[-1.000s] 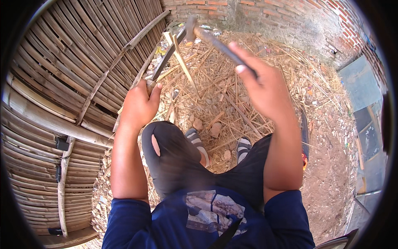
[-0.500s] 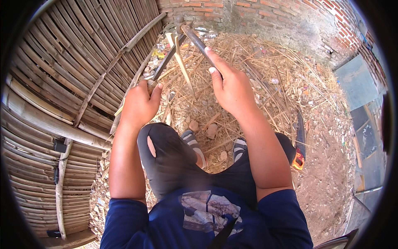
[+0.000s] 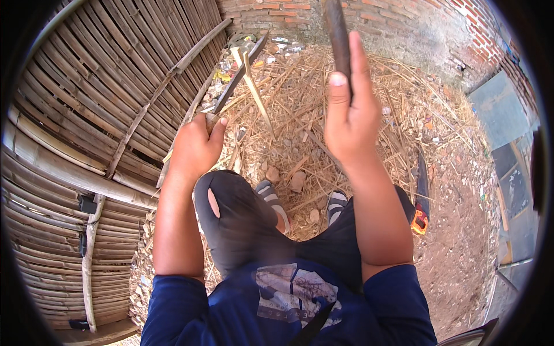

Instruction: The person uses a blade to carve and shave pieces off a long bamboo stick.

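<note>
My left hand (image 3: 197, 143) is closed around the handle of a machete (image 3: 229, 90), whose long dark blade slants away to the upper right. A pale split bamboo stick (image 3: 257, 98) stands at a tilt, with the blade lodged in the split at its upper end. My right hand (image 3: 353, 124) grips the dark handle of a hammer (image 3: 337, 40), raised well to the right of the blade. The hammer's head lies beyond the top of the picture.
A bamboo slat wall (image 3: 115, 75) rises close on the left. Behind stands a brick wall (image 3: 398, 29). Straw and bamboo scraps litter the ground (image 3: 306, 98). A handsaw (image 3: 421, 196) with an orange handle lies to the right of my knee.
My right hand has lifted the hammer up and to the right, off the machete's far end, and the hammer's head has left the picture. My left hand and the bamboo stick stay put.
</note>
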A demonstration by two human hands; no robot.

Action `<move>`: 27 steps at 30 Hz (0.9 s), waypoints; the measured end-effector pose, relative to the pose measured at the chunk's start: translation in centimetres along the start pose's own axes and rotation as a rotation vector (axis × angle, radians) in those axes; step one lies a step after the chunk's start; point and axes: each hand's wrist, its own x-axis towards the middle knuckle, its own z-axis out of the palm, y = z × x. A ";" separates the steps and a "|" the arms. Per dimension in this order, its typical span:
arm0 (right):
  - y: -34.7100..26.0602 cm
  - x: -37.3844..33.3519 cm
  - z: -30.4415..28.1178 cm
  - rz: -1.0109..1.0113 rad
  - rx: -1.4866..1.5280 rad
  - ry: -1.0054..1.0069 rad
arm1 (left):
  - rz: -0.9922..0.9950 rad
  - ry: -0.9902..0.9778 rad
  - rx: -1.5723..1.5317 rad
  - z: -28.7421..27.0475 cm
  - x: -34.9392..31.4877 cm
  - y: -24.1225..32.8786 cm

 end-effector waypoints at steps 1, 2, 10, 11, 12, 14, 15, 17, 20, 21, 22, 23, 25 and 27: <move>0.4 -0.7 0.8 -0.009 -0.021 0.025 | -0.004 0.000 0.005 -0.1 0.0 0.1; 0.6 -1.2 1.2 -0.029 -0.061 -0.012 | -0.008 0.001 0.009 -0.1 0.0 0.3; -0.2 -1.4 2.8 0.454 -0.278 -0.633 | -0.079 0.031 0.025 -0.9 1.2 -2.8; -0.4 -1.0 2.4 0.526 -0.279 -0.729 | -0.092 0.026 0.034 -1.1 1.1 -2.9; -0.4 -0.9 2.0 0.562 -0.271 -0.725 | -0.099 0.017 0.034 -1.1 1.1 -2.7; -0.5 -0.7 1.4 0.631 -0.255 -0.716 | -0.113 0.000 0.024 -1.3 1.2 -2.3; -0.8 -0.5 1.1 0.608 -0.179 -0.630 | -0.128 -0.008 0.014 -1.3 1.0 -2.2; -1.7 0.3 0.0 0.562 -0.039 -0.461 | -0.121 -0.023 0.009 -1.1 0.6 -1.8; -1.7 1.1 -1.1 0.303 0.061 -0.232 | -0.119 -0.065 0.065 -1.5 0.2 -0.6; -1.9 1.4 -1.1 0.194 0.063 -0.158 | -0.117 -0.062 0.064 -1.4 0.3 -0.8; -2.0 1.6 -1.0 0.086 0.066 -0.085 | -0.116 -0.060 0.064 -1.1 0.3 -1.0; -1.7 1.4 -0.5 0.028 0.072 -0.042 | -0.115 -0.057 0.064 -1.0 0.3 -1.2; -1.0 1.2 0.3 -0.089 0.065 0.047 | -0.125 -0.074 0.060 -1.0 0.4 -0.6; 0.3 -0.6 1.1 0.017 -0.021 -0.101 | -0.137 -0.090 0.056 -0.8 0.4 -0.3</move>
